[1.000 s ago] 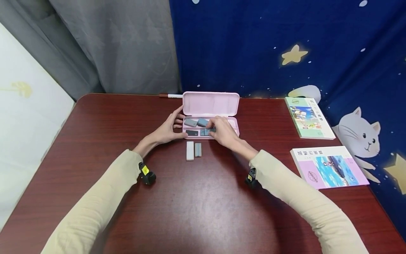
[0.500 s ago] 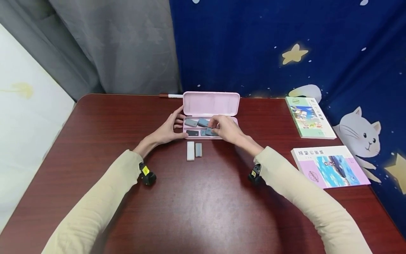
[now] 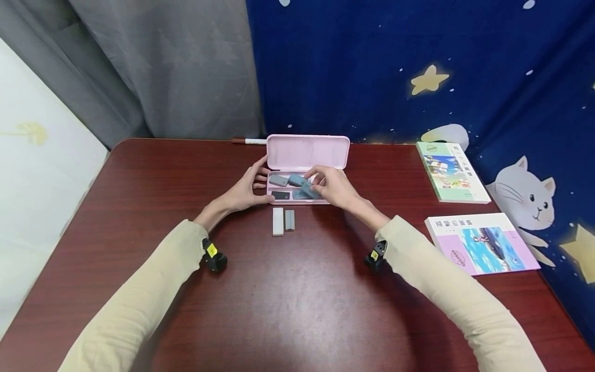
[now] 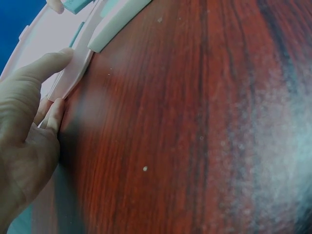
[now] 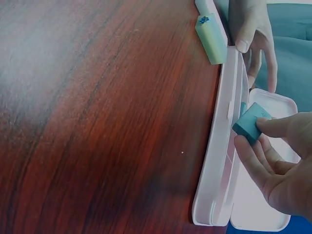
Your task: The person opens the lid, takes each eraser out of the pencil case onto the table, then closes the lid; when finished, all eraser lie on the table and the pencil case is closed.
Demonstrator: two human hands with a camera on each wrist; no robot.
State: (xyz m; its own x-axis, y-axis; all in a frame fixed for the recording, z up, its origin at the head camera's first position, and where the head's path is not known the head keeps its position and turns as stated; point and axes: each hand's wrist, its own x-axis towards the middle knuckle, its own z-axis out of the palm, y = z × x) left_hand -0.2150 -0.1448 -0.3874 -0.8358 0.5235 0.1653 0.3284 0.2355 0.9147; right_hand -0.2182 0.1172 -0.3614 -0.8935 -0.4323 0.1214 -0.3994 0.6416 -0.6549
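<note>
A pink pencil case (image 3: 309,153) lies with its lid raised near the table's back edge. My left hand (image 3: 240,192) holds its left end, thumb at the front corner and fingers along the side. My right hand (image 3: 338,189) pinches a blue eraser (image 5: 251,122) between thumb and fingers, tilted just above the case. Inside lie a grey eraser (image 3: 278,180) and a blue one at the back, with a dark block (image 3: 281,195) and another blue eraser (image 3: 299,195) in front. My right fingers hide the case's right part.
A white block (image 3: 278,222) and a shorter grey-blue block (image 3: 290,220) lie in front of the case. A marker (image 3: 251,140) is at the back edge. Two books, one green (image 3: 452,173) and one purple (image 3: 483,244), lie on the right.
My right hand has lifted the blue eraser from the front compartment and tilted it, shifting slightly right. My left hand has stayed on the case.
</note>
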